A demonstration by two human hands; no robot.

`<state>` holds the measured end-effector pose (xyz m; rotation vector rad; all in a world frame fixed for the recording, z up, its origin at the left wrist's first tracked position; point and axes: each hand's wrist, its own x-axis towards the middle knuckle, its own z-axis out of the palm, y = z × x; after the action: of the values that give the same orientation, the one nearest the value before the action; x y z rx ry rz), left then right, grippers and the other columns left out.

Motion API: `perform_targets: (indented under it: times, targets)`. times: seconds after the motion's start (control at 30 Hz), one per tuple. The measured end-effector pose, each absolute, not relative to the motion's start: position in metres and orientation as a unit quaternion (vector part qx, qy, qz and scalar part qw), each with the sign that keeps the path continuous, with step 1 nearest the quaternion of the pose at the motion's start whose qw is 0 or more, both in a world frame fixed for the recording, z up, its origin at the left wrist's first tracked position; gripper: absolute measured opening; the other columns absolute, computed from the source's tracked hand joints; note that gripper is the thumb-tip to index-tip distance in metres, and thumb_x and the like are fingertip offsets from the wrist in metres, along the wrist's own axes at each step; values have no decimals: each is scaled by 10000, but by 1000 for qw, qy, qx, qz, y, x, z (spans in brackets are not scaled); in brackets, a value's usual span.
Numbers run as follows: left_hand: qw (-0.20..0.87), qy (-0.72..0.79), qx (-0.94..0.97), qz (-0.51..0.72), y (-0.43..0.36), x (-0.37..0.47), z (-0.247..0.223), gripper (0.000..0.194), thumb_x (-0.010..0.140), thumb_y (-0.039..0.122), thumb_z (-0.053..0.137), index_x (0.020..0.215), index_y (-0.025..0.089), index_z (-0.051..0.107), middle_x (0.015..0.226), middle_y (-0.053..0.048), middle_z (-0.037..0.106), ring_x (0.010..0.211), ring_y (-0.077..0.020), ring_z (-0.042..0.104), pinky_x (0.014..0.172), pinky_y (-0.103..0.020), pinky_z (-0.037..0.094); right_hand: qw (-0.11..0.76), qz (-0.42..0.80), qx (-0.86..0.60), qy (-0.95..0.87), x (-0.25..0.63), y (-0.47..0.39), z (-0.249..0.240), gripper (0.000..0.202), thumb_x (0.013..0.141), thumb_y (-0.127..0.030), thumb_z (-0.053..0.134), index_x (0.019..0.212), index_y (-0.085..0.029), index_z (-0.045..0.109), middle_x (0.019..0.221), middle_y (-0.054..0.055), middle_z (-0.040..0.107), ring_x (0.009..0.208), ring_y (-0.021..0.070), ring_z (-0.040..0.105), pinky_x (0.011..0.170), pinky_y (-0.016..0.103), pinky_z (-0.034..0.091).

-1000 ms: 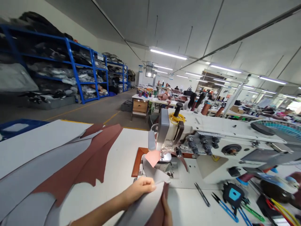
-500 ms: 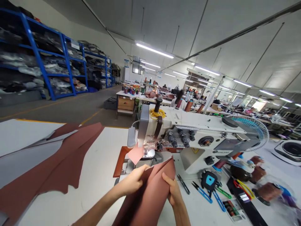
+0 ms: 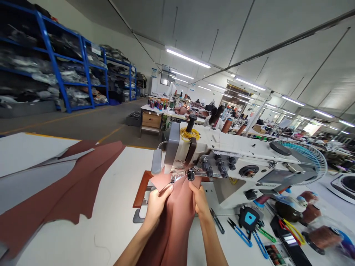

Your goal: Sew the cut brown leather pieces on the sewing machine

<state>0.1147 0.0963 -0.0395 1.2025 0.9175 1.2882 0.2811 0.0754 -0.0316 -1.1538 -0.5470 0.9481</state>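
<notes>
A reddish-brown piece of leather [image 3: 180,210] hangs toward me from the needle area of a white sewing machine [image 3: 222,147]. On its left edge, my left hand [image 3: 156,203] is closed, thumb on top, just in front of the presser foot [image 3: 173,178]. My right hand [image 3: 200,199] pinches the leather's right side below the machine head. The far edge of the leather lies at the presser foot, where a small flap of the same colour [image 3: 161,180] sticks out to the left. Fingers under the leather are hidden.
More brown leather pieces [image 3: 91,181] lie on the white table at left. To the right are black snips [image 3: 217,221], blue-handled snips [image 3: 240,232], a tape measure [image 3: 249,218] and brown thread spools [image 3: 323,236]. Blue shelves [image 3: 52,62] stand behind; a person [image 3: 215,118] sits beyond the machine.
Both hands have moved forward with the leather, bringing its far edge from in front of the machine to the presser foot. The view has shifted slightly.
</notes>
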Motion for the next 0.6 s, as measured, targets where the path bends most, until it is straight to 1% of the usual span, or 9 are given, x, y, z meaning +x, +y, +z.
perform_targets:
  times: [0.1, 0.17, 0.27, 0.37, 0.43, 0.47, 0.6]
  targets:
    - [527, 385, 514, 556, 102, 119, -47, 483, 720, 521, 713, 970, 111, 765, 997, -124, 786, 1043, -324, 712, 955, -425, 563, 712, 411, -517, -238, 283, 80, -26, 410, 483, -336, 856, 807, -153, 682, 889, 89, 774, 943, 294, 713, 826, 358, 561]
    - [503, 410, 512, 562, 105, 122, -52, 492, 708, 507, 697, 989, 106, 746, 1029, -148, 778, 1075, -336, 703, 995, -458, 540, 710, 412, -517, -242, 282, 81, -22, 390, 469, -323, 849, 781, -156, 686, 874, 84, 775, 935, 292, 713, 808, 344, 559]
    - [436, 479, 489, 584, 108, 127, -56, 505, 688, 518, 706, 978, 105, 690, 1014, -190, 765, 1023, -370, 710, 940, -517, 553, 703, 415, -516, -258, 281, 82, -15, 356, 481, -326, 833, 766, -165, 693, 850, 74, 773, 901, 282, 714, 786, 338, 557]
    - [380, 489, 489, 614, 109, 128, -55, 539, 711, 460, 725, 1125, 135, 609, 1121, -192, 733, 1062, -366, 691, 941, -527, 546, 702, 417, -508, -273, 281, 84, -11, 303, 475, -315, 816, 705, -186, 666, 792, 53, 760, 880, 272, 707, 807, 345, 556]
    - [381, 481, 497, 614, 109, 128, -54, 574, 733, 429, 721, 1220, 169, 563, 1195, -175, 709, 1123, -360, 665, 969, -528, 528, 706, 414, -504, -274, 282, 86, -10, 282, 464, -307, 811, 646, -204, 622, 753, 39, 748, 891, 268, 701, 834, 347, 554]
    - [386, 480, 500, 609, 110, 127, -53, 585, 735, 429, 721, 1236, 178, 553, 1210, -171, 702, 1143, -362, 654, 980, -531, 520, 707, 413, -505, -273, 283, 87, -11, 283, 461, -304, 811, 630, -210, 606, 742, 35, 744, 890, 267, 700, 837, 349, 555]
    - [407, 488, 494, 594, 112, 126, -52, 609, 719, 466, 729, 1234, 187, 561, 1236, -157, 686, 1183, -353, 631, 1035, -519, 485, 705, 417, -503, -275, 283, 91, -15, 282, 474, -309, 823, 653, -200, 634, 774, 41, 758, 888, 264, 705, 832, 343, 556]
